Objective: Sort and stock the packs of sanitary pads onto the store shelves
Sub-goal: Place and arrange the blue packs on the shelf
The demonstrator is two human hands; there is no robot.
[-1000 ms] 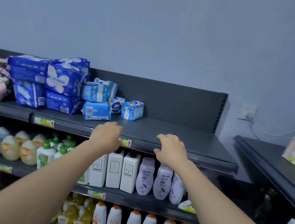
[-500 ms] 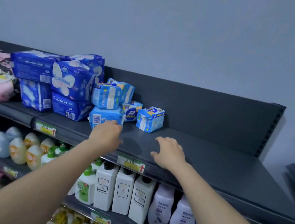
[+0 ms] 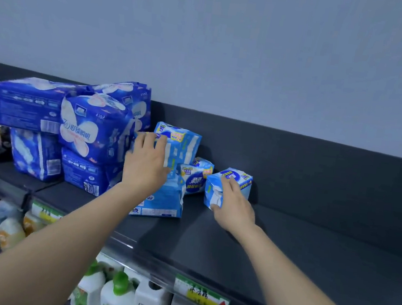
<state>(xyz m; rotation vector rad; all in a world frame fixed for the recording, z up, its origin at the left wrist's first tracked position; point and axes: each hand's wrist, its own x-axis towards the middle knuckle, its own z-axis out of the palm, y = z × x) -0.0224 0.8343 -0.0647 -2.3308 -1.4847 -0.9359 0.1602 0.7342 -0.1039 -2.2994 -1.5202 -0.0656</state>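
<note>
Stock sits on only part of the dark top shelf (image 3: 285,239), all of it level with or left of the right hand's grip. Big dark-blue packs (image 3: 93,125) stand stacked just left of the left hand and look already in place. The left hand (image 3: 146,163) lies open, fingers straight, against two light-blue packs (image 3: 183,141), one piled on the other under its palm, and it grips neither. A small pack (image 3: 194,180) stands between the two hands. The right hand (image 3: 235,206) curls thumb and fingers round the smallest pack (image 3: 238,180), which rests on the shelf to the right of the rest. By the look of it, sorting is partly done. The large packs are grouped, while the light-blue ones form a loose, uneven cluster not yet lined up in rows.
</note>
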